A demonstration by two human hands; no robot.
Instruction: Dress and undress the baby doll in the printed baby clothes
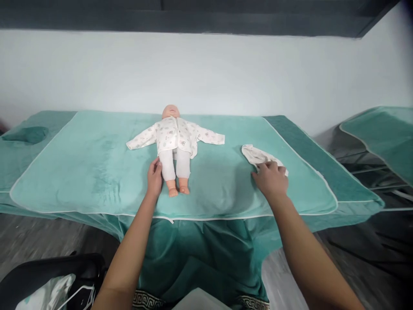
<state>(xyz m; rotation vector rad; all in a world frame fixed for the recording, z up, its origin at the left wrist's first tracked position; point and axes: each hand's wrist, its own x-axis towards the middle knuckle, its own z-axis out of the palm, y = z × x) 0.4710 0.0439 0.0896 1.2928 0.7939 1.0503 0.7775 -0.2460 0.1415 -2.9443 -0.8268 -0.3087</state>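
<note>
A baby doll (171, 111) lies on its back on the green bed cover, arms spread. It wears a white printed top (176, 134) and white pants (183, 163), with its feet bare. My left hand (155, 177) rests beside the doll's leg, fingers extended and fingertips near the pants and the top's hem. To the right of the doll lies a folded white cloth (256, 154), perhaps a garment. My right hand (271, 177) is over its near end with curled fingers gripping it. Those fingers partly hide the cloth.
The bed cover (80, 163) has a white-edged mat on it. A small green pillow (27, 134) lies at the far left. A black chair (87, 262) holding white-and-green items stands at the lower left. Another green-covered surface (387, 137) is at the right; a white wall (206, 73) rises behind.
</note>
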